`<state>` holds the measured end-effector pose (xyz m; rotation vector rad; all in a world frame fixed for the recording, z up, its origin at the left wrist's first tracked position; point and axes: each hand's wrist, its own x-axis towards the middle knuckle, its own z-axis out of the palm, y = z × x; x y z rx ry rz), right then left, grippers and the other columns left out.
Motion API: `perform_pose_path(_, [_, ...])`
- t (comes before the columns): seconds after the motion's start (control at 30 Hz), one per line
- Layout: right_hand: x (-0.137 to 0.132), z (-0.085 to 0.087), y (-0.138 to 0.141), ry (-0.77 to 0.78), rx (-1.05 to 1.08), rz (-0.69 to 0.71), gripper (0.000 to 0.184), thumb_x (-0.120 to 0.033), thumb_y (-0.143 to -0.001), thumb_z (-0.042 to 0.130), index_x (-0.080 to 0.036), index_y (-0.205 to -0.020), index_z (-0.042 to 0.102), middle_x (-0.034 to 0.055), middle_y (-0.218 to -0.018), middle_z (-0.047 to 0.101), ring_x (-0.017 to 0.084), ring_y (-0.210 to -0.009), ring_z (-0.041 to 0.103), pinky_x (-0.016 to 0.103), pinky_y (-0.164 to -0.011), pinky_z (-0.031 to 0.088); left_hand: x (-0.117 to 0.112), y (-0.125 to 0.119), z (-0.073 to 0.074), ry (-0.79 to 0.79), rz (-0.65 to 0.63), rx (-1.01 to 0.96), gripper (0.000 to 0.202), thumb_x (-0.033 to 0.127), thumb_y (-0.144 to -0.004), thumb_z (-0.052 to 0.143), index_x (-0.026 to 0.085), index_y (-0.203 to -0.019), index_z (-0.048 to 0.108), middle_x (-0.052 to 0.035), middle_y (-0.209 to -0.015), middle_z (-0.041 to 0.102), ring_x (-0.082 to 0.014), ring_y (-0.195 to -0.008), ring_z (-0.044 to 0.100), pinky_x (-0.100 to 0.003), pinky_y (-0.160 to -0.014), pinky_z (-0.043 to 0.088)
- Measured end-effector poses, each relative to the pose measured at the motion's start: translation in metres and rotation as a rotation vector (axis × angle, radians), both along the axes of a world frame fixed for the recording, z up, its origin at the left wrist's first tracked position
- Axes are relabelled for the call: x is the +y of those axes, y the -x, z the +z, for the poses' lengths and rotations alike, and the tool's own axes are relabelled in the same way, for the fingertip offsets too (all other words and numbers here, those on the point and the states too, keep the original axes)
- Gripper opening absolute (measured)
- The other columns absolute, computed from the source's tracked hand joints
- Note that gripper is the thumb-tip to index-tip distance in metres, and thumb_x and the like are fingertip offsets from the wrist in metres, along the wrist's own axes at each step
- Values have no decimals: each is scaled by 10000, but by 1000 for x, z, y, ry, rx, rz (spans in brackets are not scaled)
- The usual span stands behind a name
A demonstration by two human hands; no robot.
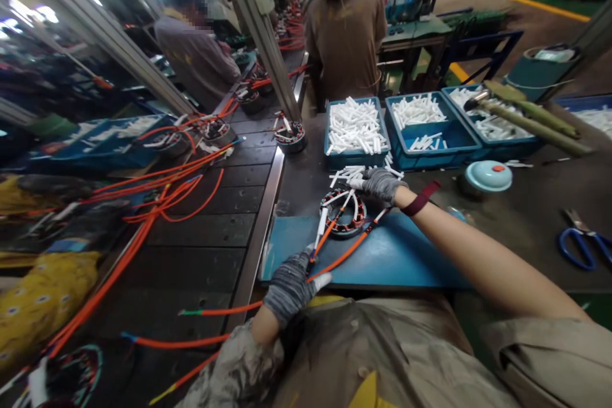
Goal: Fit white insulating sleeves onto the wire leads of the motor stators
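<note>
My left hand (291, 285), in a grey knit glove with white fingertips, is closed round orange wires (327, 239) at the front edge of a blue mat. These wires run up to a ring-shaped motor stator (343, 211) with copper windings, lying on the mat's back edge. A white sleeve (322, 222) sits on one lead. Just beyond the stator, my right hand (382, 185), gloved alike, has its fingers pinched together at a small pile of loose white tubes (340, 176). It seems to grip one tube; its fingertips blend with the white pieces.
Blue bins (356, 159) of white tubes line the bench's back. A round light-blue lidded container (488, 176) and blue-handled scissors (578, 248) lie right. On the left, a slatted conveyor (201, 220) carries orange cables and more stators. Two people (344, 38) are further ahead.
</note>
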<state>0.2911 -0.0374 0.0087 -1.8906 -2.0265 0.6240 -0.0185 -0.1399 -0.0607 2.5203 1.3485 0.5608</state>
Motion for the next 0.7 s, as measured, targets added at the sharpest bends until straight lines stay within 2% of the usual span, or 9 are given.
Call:
perform_pose_path(0.1, [-5, 6, 10, 9, -181, -55, 396, -461, -967, 573, -128, -966, 787, 177, -955, 790, 312, -905, 739, 400, -823, 544, 0, 9, -5, 276, 38, 42, 483, 476, -830, 739, 180, -1205, 668, -55, -867, 785, -228, -757, 757, -330, -723, 604])
perform_pose_path(0.2, [-10, 17, 18, -26, -301, -54, 380, -425, -977, 563, -111, -991, 776, 213, -1013, 775, 351, -1009, 713, 447, -905, 513, 1, 8, 0, 340, 34, 38, 449, 452, -821, 740, 174, -1168, 682, -66, -860, 787, -228, -747, 756, -328, -724, 593])
perform_pose_path(0.27, [-18, 26, 20, -48, -346, -50, 378, -413, -975, 574, -114, -1121, 753, 211, -1129, 758, 355, -1069, 689, 461, -946, 503, 3, 7, 4, 357, 19, 12, 466, 457, -822, 739, 182, -1194, 679, -61, -856, 789, -225, -748, 754, -329, -735, 590])
perform_pose_path(0.37, [-44, 33, 28, -185, -350, -71, 535, -448, -997, 544, -115, -1412, 597, 224, -1368, 653, 354, -1207, 623, 485, -1035, 468, 6, 7, 9, 418, -5, -38, 496, 497, -805, 747, 194, -1192, 684, -56, -846, 788, -226, -743, 749, -329, -727, 593])
perform_pose_path(0.47, [-84, 26, 47, -345, -202, 142, 567, -527, -1005, 515, -172, -1443, 582, 180, -1284, 697, 304, -1146, 651, 442, -996, 509, 7, 9, 12, 501, -43, -124, 426, 495, -809, 725, 201, -1117, 697, -47, -826, 783, -226, -706, 743, -332, -695, 606])
perform_pose_path(0.53, [-109, 16, 56, -338, -102, 323, 504, -536, -1000, 532, -224, -1381, 639, 133, -1200, 736, 271, -1056, 683, 420, -933, 544, 7, 11, 14, 535, -69, -191, 421, 471, -808, 725, 210, -1136, 689, -42, -829, 788, -232, -700, 747, -339, -687, 620])
perform_pose_path(0.57, [-119, 11, 55, -332, -59, 343, 474, -531, -998, 542, -238, -1351, 660, 119, -1166, 749, 262, -1017, 693, 416, -907, 553, 7, 12, 15, 553, -75, -217, 430, 454, -806, 730, 214, -1160, 683, -41, -844, 794, -236, -715, 755, -344, -698, 630])
perform_pose_path(0.63, [-135, 0, 34, -357, 36, 192, 426, -508, -996, 559, -247, -1308, 684, 107, -1136, 762, 259, -992, 707, 425, -898, 559, 7, 16, 17, 594, -80, -252, 432, 415, -805, 738, 222, -1187, 681, -47, -911, 806, -248, -789, 774, -359, -768, 647])
perform_pose_path(0.7, [-154, -8, -13, -418, 127, -155, 379, -476, -984, 579, -253, -1266, 700, 105, -1163, 762, 273, -1037, 712, 448, -943, 549, 8, 21, 16, 639, -88, -283, 405, 382, -815, 733, 231, -1189, 697, -63, -1016, 808, -262, -904, 781, -390, -875, 644])
